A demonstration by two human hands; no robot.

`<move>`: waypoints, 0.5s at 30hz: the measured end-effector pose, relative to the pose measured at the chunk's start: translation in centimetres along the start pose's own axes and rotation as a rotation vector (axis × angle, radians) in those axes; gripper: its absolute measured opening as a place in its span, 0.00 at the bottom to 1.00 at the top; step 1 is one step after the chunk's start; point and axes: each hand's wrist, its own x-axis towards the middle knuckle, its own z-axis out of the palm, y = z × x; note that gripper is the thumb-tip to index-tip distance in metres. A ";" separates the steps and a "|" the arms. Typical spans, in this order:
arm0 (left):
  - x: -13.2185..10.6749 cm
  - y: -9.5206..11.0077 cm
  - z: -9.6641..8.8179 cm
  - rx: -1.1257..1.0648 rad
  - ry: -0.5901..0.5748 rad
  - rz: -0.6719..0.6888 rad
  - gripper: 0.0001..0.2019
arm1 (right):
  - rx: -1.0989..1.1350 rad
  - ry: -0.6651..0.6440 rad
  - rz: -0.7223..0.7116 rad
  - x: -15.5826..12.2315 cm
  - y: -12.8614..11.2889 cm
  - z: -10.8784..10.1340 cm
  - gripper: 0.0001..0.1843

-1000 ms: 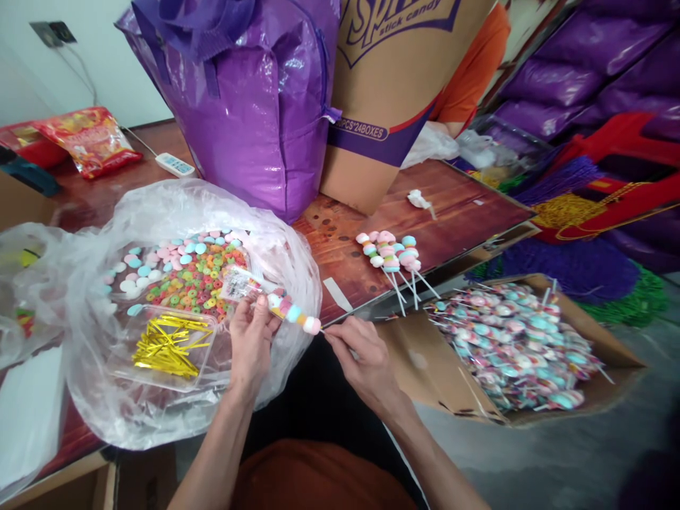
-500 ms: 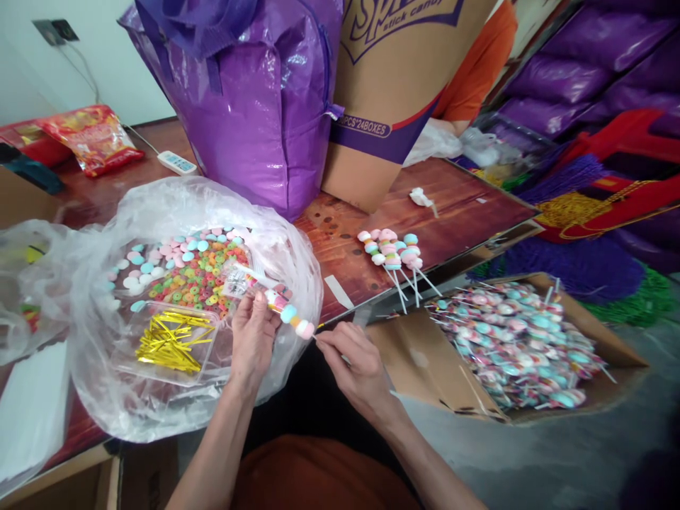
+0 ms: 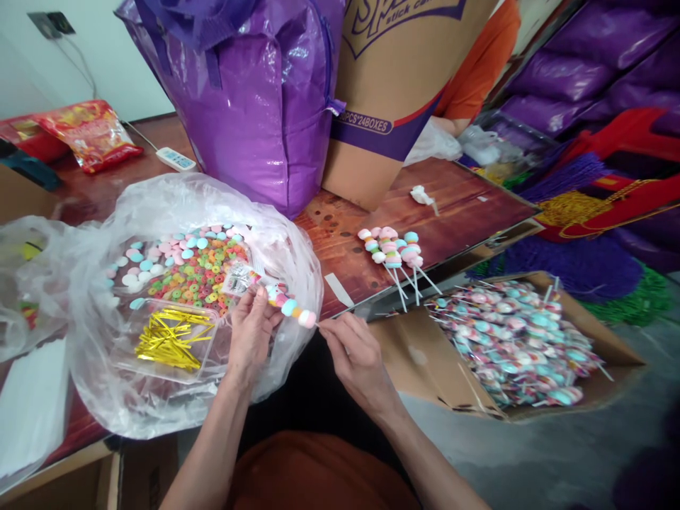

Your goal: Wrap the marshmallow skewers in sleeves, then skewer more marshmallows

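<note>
Skewer (image 3: 290, 307) strung between left hand (image 3: 249, 329) and right hand (image 3: 358, 354)

Head view: the left hand is clamped, thumb over fingers, on the skewer's far end. The right hand has thumb and forefinger pinched together on the bare stick (image 3: 318, 324) at the near end. The skewer slants between them, pink, blue and orange candies showing, above the right edge of the spread plastic (image 3: 132, 418). A clear printed wrapper (image 3: 240, 278) juts past the left hand; how much of the skewer it covers cannot be told.

Within the plastic lie pastel discs (image 3: 185, 244), coloured rings (image 3: 196, 276) and a clear tray (image 3: 207, 354) of gold ties (image 3: 173, 340). To the right, loose skewers (image 3: 390, 248) lie bunched on the worktop (image 3: 457, 202), sticks jutting past its edge. Just beside that edge, lower down, an open carton (image 3: 425, 368) holds a heap of wrapped skewers (image 3: 510, 340).

At the back stand a purple bag (image 3: 255, 120) and, right beside it, a stick-candy box (image 3: 366, 170); past the box shows another person's orange sleeve (image 3: 484, 67).
</note>
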 end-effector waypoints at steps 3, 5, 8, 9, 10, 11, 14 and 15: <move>0.3 0.5 -0.4 0.066 -0.028 -0.047 0.19 | 0.027 -0.023 0.004 0.3 0.6 -0.5 0.08; 0.4 0.9 -0.7 0.107 -0.050 -0.081 0.19 | 0.010 -0.046 -0.001 0.6 0.9 -0.7 0.08; 0.6 1.5 -1.2 0.134 -0.066 -0.128 0.19 | -0.006 -0.082 -0.020 0.9 1.4 -0.9 0.08; 0.7 1.7 -1.3 0.142 -0.069 -0.150 0.20 | 0.001 -0.089 -0.025 1.0 1.5 -1.0 0.09; 0.8 1.8 -1.5 0.152 -0.069 -0.177 0.21 | 0.010 -0.097 -0.031 1.0 1.6 -1.2 0.09; 0.8 2.0 -1.6 0.163 -0.069 -0.202 0.22 | 0.016 -0.107 -0.035 1.1 1.7 -1.3 0.09; 0.9 2.2 -1.7 0.180 -0.070 -0.242 0.22 | 0.001 -0.132 -0.043 1.2 1.7 -1.6 0.10; 0.9 2.2 -1.6 0.178 -0.071 -0.238 0.22 | -0.013 -0.131 -0.043 1.3 1.6 -1.6 0.10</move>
